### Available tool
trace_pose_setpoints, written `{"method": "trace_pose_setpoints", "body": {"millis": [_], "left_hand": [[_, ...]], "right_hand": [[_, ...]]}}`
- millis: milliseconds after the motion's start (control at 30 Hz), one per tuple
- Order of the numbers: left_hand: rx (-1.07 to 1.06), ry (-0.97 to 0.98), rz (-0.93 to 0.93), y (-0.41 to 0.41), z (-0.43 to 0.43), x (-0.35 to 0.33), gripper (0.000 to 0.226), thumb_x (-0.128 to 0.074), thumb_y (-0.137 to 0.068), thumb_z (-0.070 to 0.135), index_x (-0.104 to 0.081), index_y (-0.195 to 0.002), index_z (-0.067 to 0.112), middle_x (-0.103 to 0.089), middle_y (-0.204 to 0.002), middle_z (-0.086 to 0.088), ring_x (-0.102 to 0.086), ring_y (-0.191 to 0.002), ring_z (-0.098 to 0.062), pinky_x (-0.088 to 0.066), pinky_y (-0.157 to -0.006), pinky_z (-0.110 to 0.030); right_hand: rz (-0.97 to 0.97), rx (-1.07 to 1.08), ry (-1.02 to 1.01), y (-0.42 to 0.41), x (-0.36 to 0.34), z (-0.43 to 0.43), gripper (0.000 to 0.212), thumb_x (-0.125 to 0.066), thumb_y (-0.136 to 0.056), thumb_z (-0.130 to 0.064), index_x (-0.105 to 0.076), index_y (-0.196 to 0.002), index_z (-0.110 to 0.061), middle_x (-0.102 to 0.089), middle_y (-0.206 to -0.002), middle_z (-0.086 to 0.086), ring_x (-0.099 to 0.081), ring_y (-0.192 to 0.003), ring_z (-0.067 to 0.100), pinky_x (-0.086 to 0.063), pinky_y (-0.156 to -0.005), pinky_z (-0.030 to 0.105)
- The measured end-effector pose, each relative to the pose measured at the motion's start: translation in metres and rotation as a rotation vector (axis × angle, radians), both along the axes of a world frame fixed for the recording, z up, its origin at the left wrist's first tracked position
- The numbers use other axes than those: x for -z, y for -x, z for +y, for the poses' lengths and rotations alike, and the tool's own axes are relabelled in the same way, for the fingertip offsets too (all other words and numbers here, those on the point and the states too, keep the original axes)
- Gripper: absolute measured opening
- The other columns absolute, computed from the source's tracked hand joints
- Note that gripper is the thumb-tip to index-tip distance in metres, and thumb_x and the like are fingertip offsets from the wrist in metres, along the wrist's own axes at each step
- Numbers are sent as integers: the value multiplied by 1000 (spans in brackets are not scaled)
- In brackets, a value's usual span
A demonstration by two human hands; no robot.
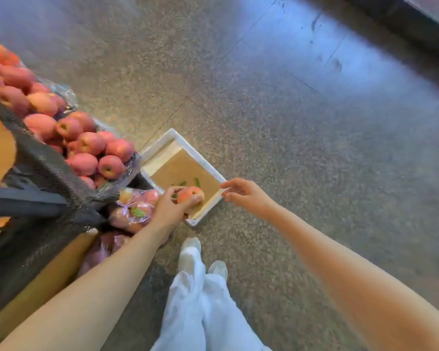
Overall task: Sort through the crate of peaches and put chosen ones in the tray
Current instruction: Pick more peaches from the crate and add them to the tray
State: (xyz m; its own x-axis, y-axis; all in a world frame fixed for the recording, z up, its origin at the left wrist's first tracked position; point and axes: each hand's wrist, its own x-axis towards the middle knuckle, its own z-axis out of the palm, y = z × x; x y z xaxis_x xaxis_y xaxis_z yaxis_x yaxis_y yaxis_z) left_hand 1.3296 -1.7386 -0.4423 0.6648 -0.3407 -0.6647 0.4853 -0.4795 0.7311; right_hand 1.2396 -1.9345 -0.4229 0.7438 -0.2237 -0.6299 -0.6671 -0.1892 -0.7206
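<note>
A: Step: placing. Left hand point(169, 209) grips one peach point(189, 195) over the near corner of the tray point(200, 157). Right hand point(243, 195) is slack and holds nothing, just beside the rim.
B: Lower it onto the brown liner point(185, 171), then release. Don't drop it; it probably bruises.
A: Peach pink-red with a paler patch, stem dimple up. Contact with the liner unclear. Crate point(48, 168) heaped, left.

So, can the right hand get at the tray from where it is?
Probably yes. The right hand is open at the tray's right rim, with nothing between them. The left hand, gripping a peach, covers only the near corner, leaving most of the brown liner free.
</note>
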Motion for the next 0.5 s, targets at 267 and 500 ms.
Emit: {"method": "trace_pose_setpoints", "body": {"millis": [267, 500], "left_hand": [[97, -146, -23, -40, -27, 248, 60, -84, -67, 43, -52, -112, 22, -57, -110, -10, -62, -88, -24, -55, -63, -31], [395, -322, -248, -78, -65, 442, 56, -79, -65, 57, -51, -105, 29, -61, -101, 6, -60, -89, -19, -47, -73, -33]], "right_hand": [[38, 70, 101, -22, 249, -32, 28, -54, -96, -15, -59, -124, -17, -59, -119, -1, -59, -103, 14, -52, -85, 27], [68, -44, 312, -58, 447, -61, 50, -56, -97, -24, -40, -144, -20, -27, -155, 5, -23, -144, 22, -22, -115, 36]]}}
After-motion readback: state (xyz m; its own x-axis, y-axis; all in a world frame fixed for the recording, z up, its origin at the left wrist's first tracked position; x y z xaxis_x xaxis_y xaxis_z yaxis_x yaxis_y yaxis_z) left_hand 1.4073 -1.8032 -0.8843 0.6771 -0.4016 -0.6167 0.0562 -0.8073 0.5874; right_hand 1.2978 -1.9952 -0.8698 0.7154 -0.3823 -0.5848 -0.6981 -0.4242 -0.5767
